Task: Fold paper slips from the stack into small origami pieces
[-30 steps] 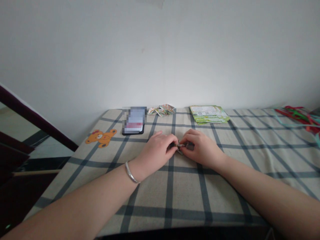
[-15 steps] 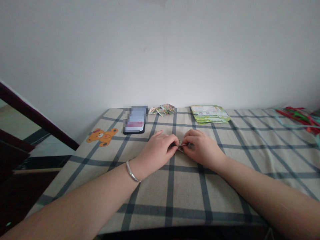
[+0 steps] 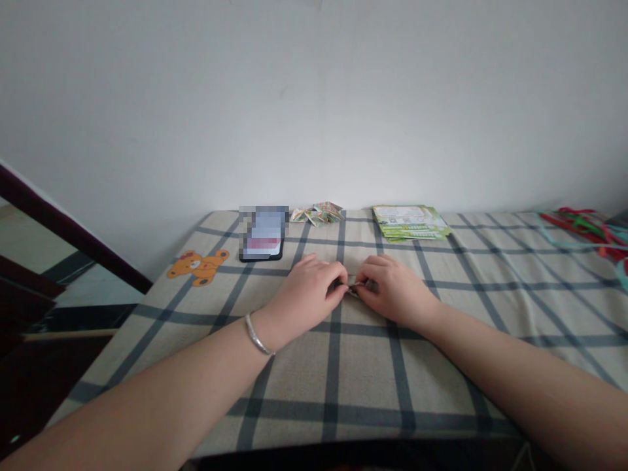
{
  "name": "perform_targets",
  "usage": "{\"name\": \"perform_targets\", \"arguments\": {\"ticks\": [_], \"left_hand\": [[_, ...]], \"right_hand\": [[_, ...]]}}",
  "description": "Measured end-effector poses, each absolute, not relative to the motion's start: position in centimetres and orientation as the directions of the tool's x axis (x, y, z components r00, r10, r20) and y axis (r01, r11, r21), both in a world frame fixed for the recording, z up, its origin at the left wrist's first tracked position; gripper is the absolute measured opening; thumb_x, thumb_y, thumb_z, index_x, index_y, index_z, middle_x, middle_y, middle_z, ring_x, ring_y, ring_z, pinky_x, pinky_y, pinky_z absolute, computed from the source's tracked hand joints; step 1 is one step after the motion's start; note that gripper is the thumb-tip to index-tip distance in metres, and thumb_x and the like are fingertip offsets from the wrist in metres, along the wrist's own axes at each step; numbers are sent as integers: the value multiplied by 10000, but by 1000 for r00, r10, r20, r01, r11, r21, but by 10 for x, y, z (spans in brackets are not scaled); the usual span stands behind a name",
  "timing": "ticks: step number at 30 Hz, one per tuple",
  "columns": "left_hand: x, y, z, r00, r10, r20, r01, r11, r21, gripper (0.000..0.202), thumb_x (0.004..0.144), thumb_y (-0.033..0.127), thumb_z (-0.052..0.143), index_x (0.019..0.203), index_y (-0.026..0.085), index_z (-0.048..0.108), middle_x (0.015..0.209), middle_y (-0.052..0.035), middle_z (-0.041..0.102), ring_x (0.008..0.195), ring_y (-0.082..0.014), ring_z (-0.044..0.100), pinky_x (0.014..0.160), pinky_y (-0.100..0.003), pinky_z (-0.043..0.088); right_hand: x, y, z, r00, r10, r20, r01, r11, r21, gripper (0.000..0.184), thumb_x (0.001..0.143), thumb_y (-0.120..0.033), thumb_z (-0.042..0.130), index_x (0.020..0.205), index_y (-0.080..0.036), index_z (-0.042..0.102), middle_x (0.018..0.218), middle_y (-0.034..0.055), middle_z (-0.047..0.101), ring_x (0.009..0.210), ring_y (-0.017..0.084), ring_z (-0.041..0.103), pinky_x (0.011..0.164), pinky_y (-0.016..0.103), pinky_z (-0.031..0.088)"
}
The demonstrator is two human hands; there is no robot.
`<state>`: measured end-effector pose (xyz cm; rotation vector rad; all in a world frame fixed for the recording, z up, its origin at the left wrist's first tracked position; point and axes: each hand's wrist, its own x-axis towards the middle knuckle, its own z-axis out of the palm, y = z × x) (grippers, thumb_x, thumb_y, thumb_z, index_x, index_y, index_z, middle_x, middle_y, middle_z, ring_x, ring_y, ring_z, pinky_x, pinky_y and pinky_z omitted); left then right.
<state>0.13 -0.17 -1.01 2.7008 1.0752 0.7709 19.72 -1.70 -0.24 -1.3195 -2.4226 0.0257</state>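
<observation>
My left hand (image 3: 308,293) and my right hand (image 3: 396,289) meet at the middle of the checked tablecloth (image 3: 343,366). Both are closed in a pinch on one small folded piece of paper (image 3: 356,286), which shows only as a thin sliver between the fingertips. Most of the piece is hidden by my fingers. A silver bangle (image 3: 257,335) sits on my left wrist.
At the back by the white wall lie a phone (image 3: 262,234), a small heap of folded paper pieces (image 3: 317,214) and a stack of green leaflets (image 3: 409,223). Red and green strips (image 3: 589,229) lie at the far right. A bear picture (image 3: 197,267) is on the cloth's left.
Both hands stay pinched on the small paper; the fingers have shifted only slightly. The view has drifted a little.
</observation>
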Motion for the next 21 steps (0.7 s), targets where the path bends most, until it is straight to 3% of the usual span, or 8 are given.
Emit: {"name": "perform_targets", "arguments": {"ticks": [11, 21], "left_hand": [[-2, 0, -8, 616, 667, 419, 609, -741, 284, 37, 844, 179, 579, 840, 202, 550, 868, 4, 672, 869, -188, 621, 981, -450, 393], [-2, 0, -5, 621, 663, 418, 606, -745, 279, 19, 843, 171, 568, 836, 188, 562, 864, -18, 664, 895, -200, 609, 876, -390, 454]], "right_hand": [[219, -17, 5, -436, 861, 263, 792, 506, -342, 146, 789, -365, 703, 778, -222, 673, 796, 22, 683, 780, 184, 604, 688, 296, 433], [224, -15, 4, -454, 855, 251, 783, 517, -345, 72, 800, -308, 687, 810, -240, 710, 804, 17, 698, 767, 175, 610, 690, 292, 445]]}}
